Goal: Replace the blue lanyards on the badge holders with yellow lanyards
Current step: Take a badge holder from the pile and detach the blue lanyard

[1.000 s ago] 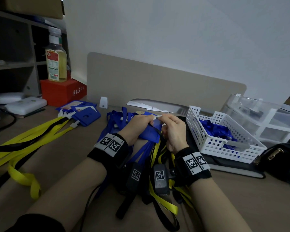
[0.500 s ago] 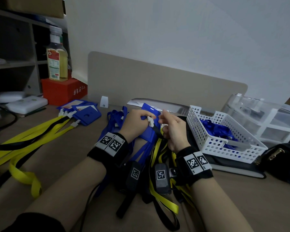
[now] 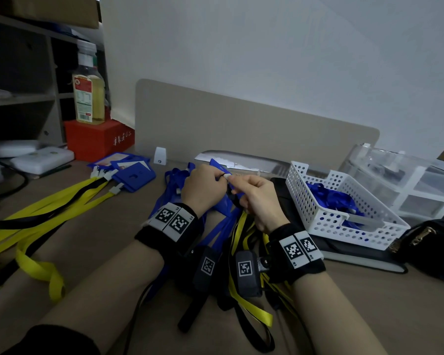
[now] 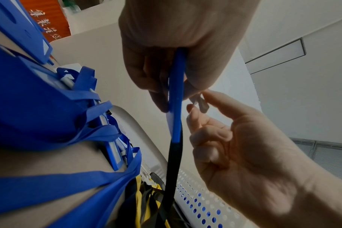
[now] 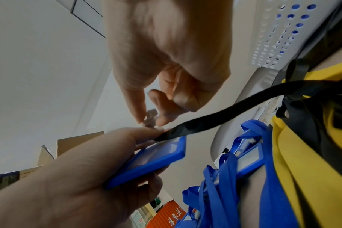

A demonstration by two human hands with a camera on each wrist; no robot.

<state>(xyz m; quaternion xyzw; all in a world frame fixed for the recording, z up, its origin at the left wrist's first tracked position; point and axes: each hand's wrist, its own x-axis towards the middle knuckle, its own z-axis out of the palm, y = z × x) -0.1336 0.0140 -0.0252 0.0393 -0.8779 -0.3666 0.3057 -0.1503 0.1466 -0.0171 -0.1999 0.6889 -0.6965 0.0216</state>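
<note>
My left hand (image 3: 215, 176) grips a blue badge holder (image 3: 215, 163) above the desk, seen edge-on in the left wrist view (image 4: 176, 92) and flat in the right wrist view (image 5: 152, 162). My right hand (image 3: 237, 179) pinches a small white clip (image 5: 151, 117) between thumb and forefinger, right at the holder's top edge. From the clip a black strap (image 5: 224, 114) runs down to the yellow-and-black lanyard (image 3: 237, 231) under my wrists. A heap of blue lanyards (image 3: 174, 180) with holders lies just beyond my left hand.
Blue holders (image 3: 133, 175) on yellow lanyards (image 3: 49, 201) lie at the left. A white perforated basket (image 3: 326, 221) holding blue lanyards stands at the right, with a clear drawer unit (image 3: 408, 180) behind and a black bag (image 3: 433, 242) beside it. A red box (image 3: 98, 139) carries a bottle (image 3: 89, 96).
My left hand has tipped the blue holder up from lying flat. My right hand has brought the white clip up to the holder's top edge.
</note>
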